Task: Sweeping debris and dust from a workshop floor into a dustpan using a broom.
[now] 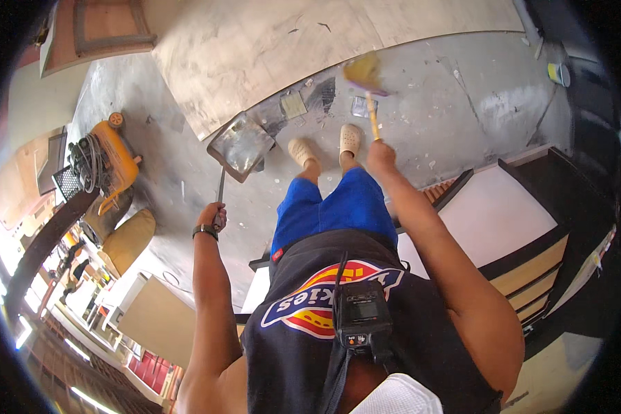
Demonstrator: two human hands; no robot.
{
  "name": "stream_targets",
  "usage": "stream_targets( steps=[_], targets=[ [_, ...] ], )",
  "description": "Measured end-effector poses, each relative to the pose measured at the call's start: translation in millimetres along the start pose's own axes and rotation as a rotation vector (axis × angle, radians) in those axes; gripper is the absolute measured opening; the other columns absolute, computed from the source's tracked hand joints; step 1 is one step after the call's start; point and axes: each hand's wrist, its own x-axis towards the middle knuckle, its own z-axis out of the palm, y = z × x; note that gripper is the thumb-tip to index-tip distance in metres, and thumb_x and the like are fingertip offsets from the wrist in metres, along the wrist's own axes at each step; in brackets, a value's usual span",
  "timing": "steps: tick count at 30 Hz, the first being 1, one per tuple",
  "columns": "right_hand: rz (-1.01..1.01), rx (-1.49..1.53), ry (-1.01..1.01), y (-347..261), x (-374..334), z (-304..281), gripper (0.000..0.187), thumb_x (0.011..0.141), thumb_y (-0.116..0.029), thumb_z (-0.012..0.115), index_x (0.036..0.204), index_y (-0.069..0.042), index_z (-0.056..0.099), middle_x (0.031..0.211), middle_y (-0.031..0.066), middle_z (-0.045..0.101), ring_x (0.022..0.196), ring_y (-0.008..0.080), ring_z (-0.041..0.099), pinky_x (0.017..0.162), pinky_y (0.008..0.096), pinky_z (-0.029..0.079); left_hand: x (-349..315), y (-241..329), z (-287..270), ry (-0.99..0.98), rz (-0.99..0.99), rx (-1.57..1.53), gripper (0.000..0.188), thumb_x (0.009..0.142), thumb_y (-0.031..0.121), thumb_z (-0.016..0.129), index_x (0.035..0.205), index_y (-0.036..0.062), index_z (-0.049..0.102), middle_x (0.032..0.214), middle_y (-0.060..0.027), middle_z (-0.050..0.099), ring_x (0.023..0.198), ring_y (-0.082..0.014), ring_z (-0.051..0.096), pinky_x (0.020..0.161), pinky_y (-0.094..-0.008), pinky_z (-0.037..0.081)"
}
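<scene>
My left hand is closed round the dark handle of a metal dustpan, whose broad pan is held out ahead, left of my feet. In my right hand is the light-coloured stick of a broom. Its yellowish head is smeared by motion and hangs over the grey floor, ahead and to the right. Between the two tools lie a flat yellowish piece and a small greyish packet. Bits of litter are scattered round them.
Large pale boards lie across the far side. A yellow air compressor with a coiled hose stands at left. Close on my right is a black-framed cabinet with a white panel. A small bucket sits at far right.
</scene>
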Motion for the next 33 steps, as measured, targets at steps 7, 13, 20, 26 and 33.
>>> stream_targets(
  steps=[7, 13, 20, 26, 33],
  targets=[
    [-0.213, 0.070, 0.015, -53, -75, 97, 0.018, 0.076, -0.010, 0.044, 0.077, 0.003, 0.057, 0.077, 0.0219, 0.059, 0.071, 0.0345, 0.060, 0.062, 0.0432, 0.048, 26, 13, -43, -0.062, 0.011, 0.033, 0.023, 0.078, 0.020, 0.048, 0.058, 0.0142, 0.039, 0.044, 0.0041, 0.040, 0.032, -0.0055, 0.036, 0.027, -0.0174, 0.033],
    [-0.104, 0.072, -0.195, -72, -168, 37, 0.022, 0.070, -0.014, 0.052, 0.091, -0.009, 0.055, 0.082, 0.0183, 0.059, 0.080, 0.0350, 0.056, 0.067, 0.0451, 0.043, 74, 23, -112, -0.138, 0.112, 0.147, 0.019, 0.078, 0.016, 0.050, 0.062, 0.0126, 0.040, 0.050, 0.0034, 0.043, 0.036, -0.0045, 0.040, 0.029, -0.0167, 0.035],
    [0.133, -0.067, 0.029, 3, -202, 28, 0.028, 0.074, -0.019, 0.044, 0.097, -0.009, 0.057, 0.085, 0.0218, 0.057, 0.083, 0.0382, 0.054, 0.070, 0.0459, 0.043, 67, -4, -212, -0.219, 0.112, 0.126, 0.015, 0.081, 0.018, 0.046, 0.068, 0.0114, 0.040, 0.052, 0.0022, 0.043, 0.036, -0.0056, 0.038, 0.028, -0.0164, 0.030],
    [0.327, -0.048, 0.039, 60, -133, 59, 0.028, 0.072, -0.019, 0.047, 0.088, 0.001, 0.058, 0.083, 0.0236, 0.058, 0.081, 0.0381, 0.056, 0.069, 0.0455, 0.044, 73, -20, -250, -0.308, -0.012, 0.002, 0.015, 0.080, 0.018, 0.049, 0.071, 0.0125, 0.039, 0.055, 0.0022, 0.044, 0.038, -0.0054, 0.038, 0.029, -0.0165, 0.031],
    [0.038, -0.078, -0.116, -69, -144, 157, 0.023, 0.069, -0.016, 0.054, 0.085, -0.001, 0.059, 0.084, 0.0208, 0.059, 0.082, 0.0350, 0.057, 0.071, 0.0419, 0.046, 127, -12, -246, -0.302, -0.157, -0.029, 0.021, 0.079, 0.018, 0.046, 0.059, 0.0121, 0.040, 0.047, 0.0018, 0.045, 0.034, -0.0061, 0.041, 0.027, -0.0172, 0.035]
  ],
)
